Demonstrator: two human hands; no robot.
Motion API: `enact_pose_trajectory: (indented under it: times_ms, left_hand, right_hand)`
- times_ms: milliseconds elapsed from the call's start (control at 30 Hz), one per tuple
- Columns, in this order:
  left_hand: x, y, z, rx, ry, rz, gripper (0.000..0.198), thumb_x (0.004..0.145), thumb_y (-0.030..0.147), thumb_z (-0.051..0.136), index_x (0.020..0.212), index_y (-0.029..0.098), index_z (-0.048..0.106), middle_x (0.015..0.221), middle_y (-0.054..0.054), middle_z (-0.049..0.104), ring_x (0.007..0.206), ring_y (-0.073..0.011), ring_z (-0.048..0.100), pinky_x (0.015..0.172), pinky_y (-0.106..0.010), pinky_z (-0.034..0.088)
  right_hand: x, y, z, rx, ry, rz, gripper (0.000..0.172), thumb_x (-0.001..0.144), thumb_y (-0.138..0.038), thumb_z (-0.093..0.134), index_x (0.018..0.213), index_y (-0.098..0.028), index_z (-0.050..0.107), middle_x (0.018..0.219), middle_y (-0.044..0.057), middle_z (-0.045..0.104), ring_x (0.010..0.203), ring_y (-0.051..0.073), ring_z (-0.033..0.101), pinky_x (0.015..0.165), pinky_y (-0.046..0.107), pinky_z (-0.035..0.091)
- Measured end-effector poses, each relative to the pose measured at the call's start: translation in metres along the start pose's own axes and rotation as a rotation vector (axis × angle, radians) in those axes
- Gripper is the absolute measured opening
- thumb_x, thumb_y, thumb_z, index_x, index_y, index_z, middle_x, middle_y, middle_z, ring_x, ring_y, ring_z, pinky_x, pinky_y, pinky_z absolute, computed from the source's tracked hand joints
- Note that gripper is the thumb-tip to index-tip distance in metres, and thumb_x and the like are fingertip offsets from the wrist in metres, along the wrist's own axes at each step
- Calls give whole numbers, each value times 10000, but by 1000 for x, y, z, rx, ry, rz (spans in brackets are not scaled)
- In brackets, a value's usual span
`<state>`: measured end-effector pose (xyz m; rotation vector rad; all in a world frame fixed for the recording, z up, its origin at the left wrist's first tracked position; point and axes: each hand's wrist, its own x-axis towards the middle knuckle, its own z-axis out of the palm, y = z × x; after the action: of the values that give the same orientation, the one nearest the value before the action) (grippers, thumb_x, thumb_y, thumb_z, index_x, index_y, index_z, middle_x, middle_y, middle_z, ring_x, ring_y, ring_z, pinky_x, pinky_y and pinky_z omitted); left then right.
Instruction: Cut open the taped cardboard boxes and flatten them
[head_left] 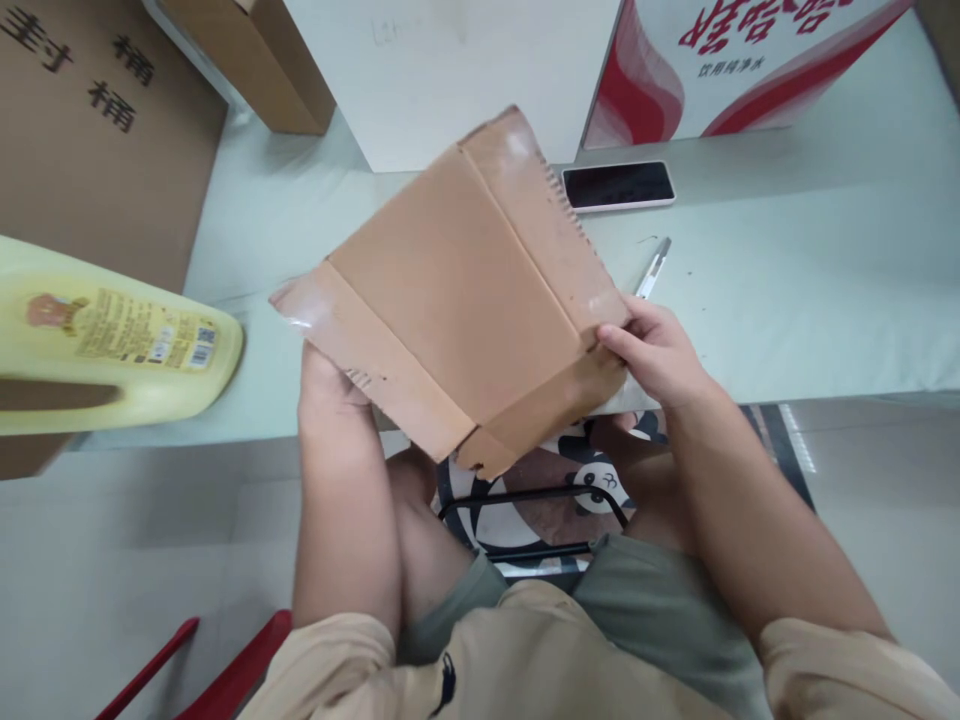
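A piece of brown cardboard (pixel 457 280) with folded flaps, torn corrugated edges and shiny clear tape at its corners is held up tilted over the table's front edge. My right hand (pixel 656 350) grips its right corner, thumb on top and fingers beneath. At the left flap, my left hand (pixel 330 380) supports the cardboard from below; its fingers are mostly hidden under it. Just beyond my right hand, a utility knife (pixel 654 268) lies on the table. Behind that rests a phone (pixel 619 186) with a dark screen.
A pale green cloth covers the table (pixel 787 280). Along the back stand a white box (pixel 465 80) and a red-and-white carton (pixel 750 70). On the left are a large yellow bottle (pixel 150 350), a big brown carton (pixel 97 150) and a smaller brown box (pixel 277 70).
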<state>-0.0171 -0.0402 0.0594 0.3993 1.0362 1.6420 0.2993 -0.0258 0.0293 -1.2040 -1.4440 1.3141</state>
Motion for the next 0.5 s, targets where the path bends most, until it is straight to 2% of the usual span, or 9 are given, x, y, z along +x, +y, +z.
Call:
enact_pose_trajectory:
  times_ms: [100,200,233,300,400,500]
  left_hand:
    - [2,8,-5,-42,-88,119,367,1025,304,382,913,248,728,808,-58,789,967,-249,732,927,-414,597]
    - [7,9,-17,-96,-116,186,468,1071,357,277,1039,254,733,795,-41,781,893,-220,730,912,-365,593]
    - [9,8,-19,-110,-121,192,493,1079,373,250,1079,254,729,805,-36,784,898,-215,731,921,-359,591]
    - [10,6,-20,-121,-127,189,538,1088,420,211,1143,252,720,818,-34,787,951,-215,736,955,-355,582]
    - [6,6,-12,-107,-131,200,612,1094,474,148,1240,241,694,927,-47,807,1160,-225,715,1040,-380,558]
    - [-4,10,1,-105,-172,325,643,1096,545,141,1322,220,648,1199,-51,788,1396,-215,599,1162,-403,499]
  right_hand:
    - [9,7,-2,-131,232,-78,299,777,-435,785,980,-225,725,841,29,701,768,178,674,709,328,584]
    - [15,15,-5,-69,373,-116,415,771,-444,787,1126,-263,671,1054,63,721,939,202,703,770,344,602]
    - [15,16,-5,2,360,-84,463,759,-484,799,1143,-270,652,1060,61,716,923,197,703,739,331,602]
    - [13,16,-2,171,260,46,530,710,-594,827,1080,-261,645,937,34,700,760,165,675,606,287,572]
    - [7,9,8,335,44,219,592,597,-678,893,879,-221,642,673,-20,610,508,100,524,415,217,428]
    - [2,-1,19,408,-6,225,572,563,-639,937,750,-205,615,534,-61,519,384,44,360,333,180,286]
